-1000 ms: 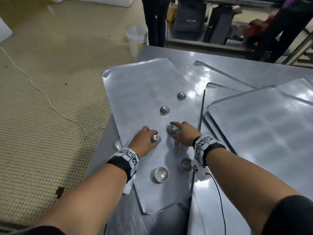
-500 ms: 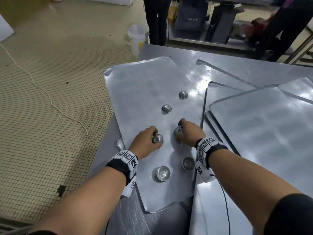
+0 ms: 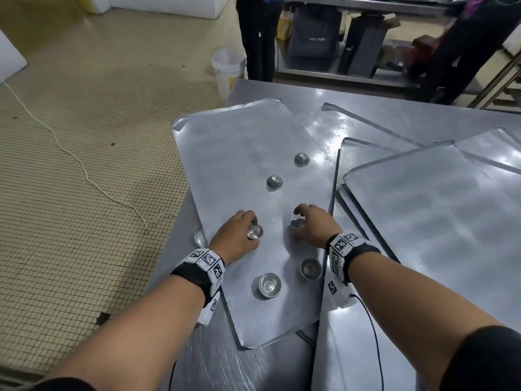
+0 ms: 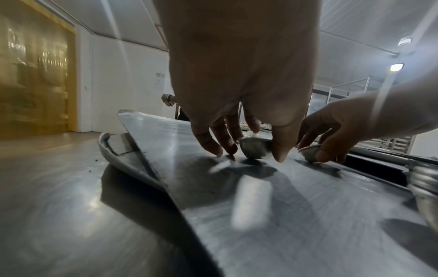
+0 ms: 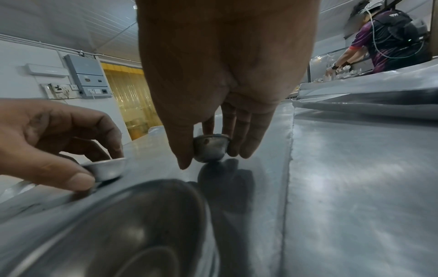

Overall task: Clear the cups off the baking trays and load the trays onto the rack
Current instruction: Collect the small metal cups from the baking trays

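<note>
A long metal baking tray point(image 3: 231, 153) lies on the steel table with several small metal cups on it. My left hand point(image 3: 235, 235) pinches one cup point(image 3: 255, 232) between thumb and fingers, tipped just off the tray; the left wrist view shows this cup point(image 4: 255, 149) in its grip. My right hand point(image 3: 313, 225) pinches a second cup point(image 3: 296, 223), also seen in the right wrist view as the cup point(image 5: 211, 150) held above the tray. Two upright cups point(image 3: 269, 285) point(image 3: 311, 268) sit near my wrists. Two upturned cups point(image 3: 275, 182) point(image 3: 301, 158) stand farther away.
More bare trays point(image 3: 439, 221) overlap on the right of the table. A white bucket point(image 3: 228, 71) stands on the tiled floor past the table's far corner. Two people point(image 3: 259, 35) stand beyond the table. A white cable point(image 3: 84, 170) crosses the floor at left.
Both hands have closed round their cups and tipped them up off the tray. The view has shifted slightly closer.
</note>
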